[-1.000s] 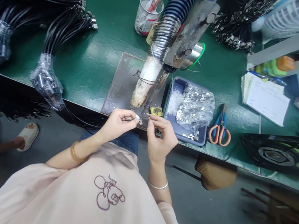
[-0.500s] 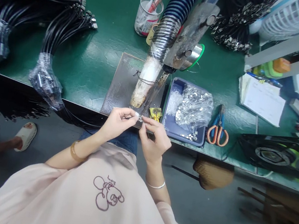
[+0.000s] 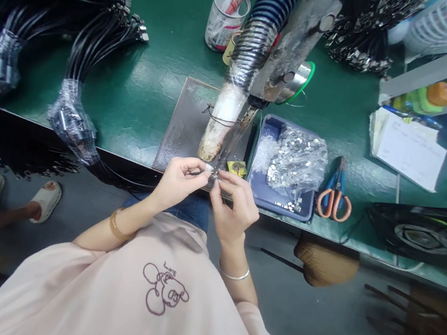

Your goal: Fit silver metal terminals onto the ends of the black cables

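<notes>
Fingertips (image 3: pixel 199 162) of the left hand (image 3: pixel 174 184) pinch a small metal piece (image 3: pixel 214 175) between thumb and forefinger. The right hand (image 3: pixel 237 202) meets them from the other side, its thumb and forefinger closed on the same spot – whether they grasp one part or two is too small to tell. The piece sits over the near edge of the table (image 3: pixel 156 84), in front of a dark board (image 3: pixel 191 118) and just below the scorched white end of a ribbed hose (image 3: pixel 275 7). A metal arm (image 3: pixel 296 44) slants down alongside the hose, with a spool (image 3: pixel 297 83) of wire behind it.

A yellow pad (image 3: pixel 237 168) lies just beyond the right hand. To the right of the pad stands a blue tray (image 3: pixel 262 190) holding a clear bag (image 3: pixel 298 156) of tiny shiny parts, with more loose ones near its front edge. Beside the tray lie pliers (image 3: pixel 341 179) with orange and blue handles. Papers (image 3: pixel 413 148) lie farther right, beyond the pliers, and a black fan (image 3: pixel 417 235) is nearer the table edge. Behind the board is a cup (image 3: pixel 225 25) with a tool leaning in it. Bundles of black cables (image 3: pixel 99 42) cover the left side – one wrapped in plastic (image 3: pixel 72 117) and reaching over the edge.
</notes>
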Tool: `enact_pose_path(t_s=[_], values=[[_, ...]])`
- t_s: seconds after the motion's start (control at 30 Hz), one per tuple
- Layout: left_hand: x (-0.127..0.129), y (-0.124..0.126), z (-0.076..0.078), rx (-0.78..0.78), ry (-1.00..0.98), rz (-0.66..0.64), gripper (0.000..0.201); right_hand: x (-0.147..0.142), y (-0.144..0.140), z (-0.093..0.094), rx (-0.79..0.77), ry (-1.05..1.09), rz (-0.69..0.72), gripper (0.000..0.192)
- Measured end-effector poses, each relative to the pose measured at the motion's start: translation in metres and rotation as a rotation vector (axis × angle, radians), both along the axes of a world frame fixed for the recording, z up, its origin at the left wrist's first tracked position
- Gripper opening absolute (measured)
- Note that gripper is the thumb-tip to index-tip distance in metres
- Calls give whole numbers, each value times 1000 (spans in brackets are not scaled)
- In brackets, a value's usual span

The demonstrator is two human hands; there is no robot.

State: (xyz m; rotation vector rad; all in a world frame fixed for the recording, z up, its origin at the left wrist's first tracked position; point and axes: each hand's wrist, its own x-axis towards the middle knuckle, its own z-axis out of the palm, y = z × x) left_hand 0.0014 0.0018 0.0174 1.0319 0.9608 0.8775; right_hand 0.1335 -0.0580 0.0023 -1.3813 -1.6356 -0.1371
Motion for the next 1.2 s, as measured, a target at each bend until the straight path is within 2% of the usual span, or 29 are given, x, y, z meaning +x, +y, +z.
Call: enact_pose_path(t_s=[0.2, 0.5, 0.97, 1.2], values=[[-2, 1, 0, 1, -2, -16, 17, -2, -1, 4, -9, -3, 1, 19], [-2, 1, 2, 0, 46, 4, 12, -2, -3, -1, -32, 10, -3, 19], [-3, -2, 7, 181, 172, -20, 16, -5, 0, 7, -8, -13, -43, 17], [-6, 3, 3, 97, 108, -87, 14, -2, -4, 2, -40, -30, 28, 15]])
